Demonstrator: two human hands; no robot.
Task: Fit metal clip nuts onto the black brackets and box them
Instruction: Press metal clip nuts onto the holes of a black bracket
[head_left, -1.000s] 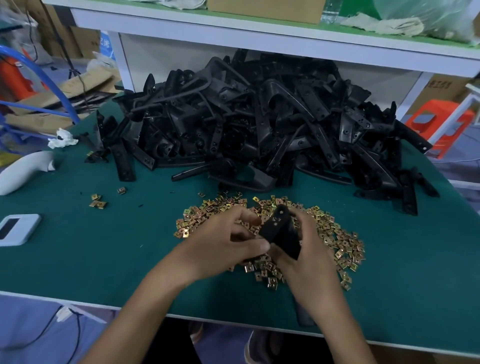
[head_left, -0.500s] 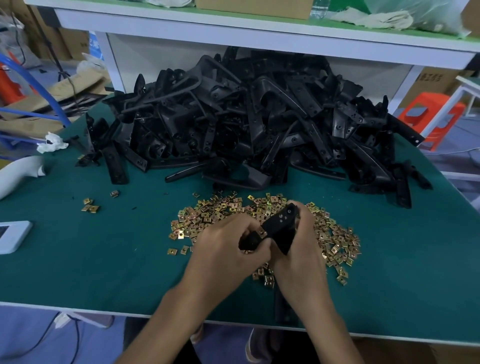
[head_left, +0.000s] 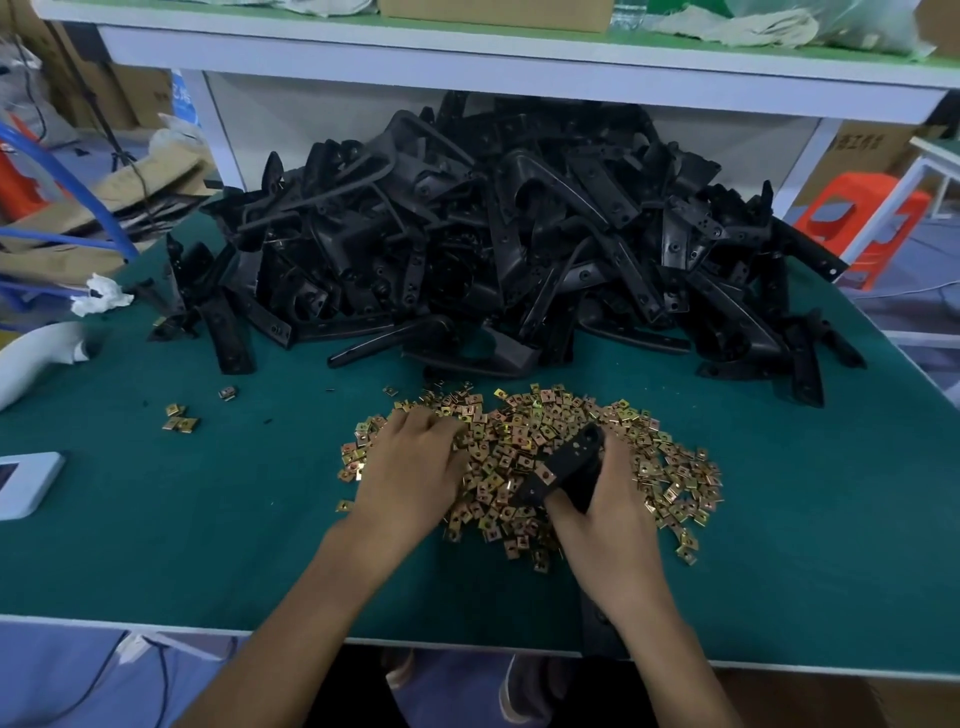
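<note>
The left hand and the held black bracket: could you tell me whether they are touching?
Apart. The head view shows clip nuts between the left hand and the bracket, which the right hand grips.

green table (head_left: 779, 545) | rear: heap of black brackets (head_left: 493, 249) | centre: pile of clip nuts (head_left: 519, 457) | left: stray nuts (head_left: 179, 418), white device (head_left: 26, 483), crumpled paper (head_left: 101, 301)

A green-topped table (head_left: 208, 519) carries a heap of black plastic brackets (head_left: 519, 249) by its far edge and a spread of small brass-coloured metal clip nuts (head_left: 519, 431) nearer the front edge. The left hand (head_left: 410, 467) rests palm-down on the nuts; the right hand (head_left: 608, 525) grips one black bracket (head_left: 569, 462) above them.
</note>
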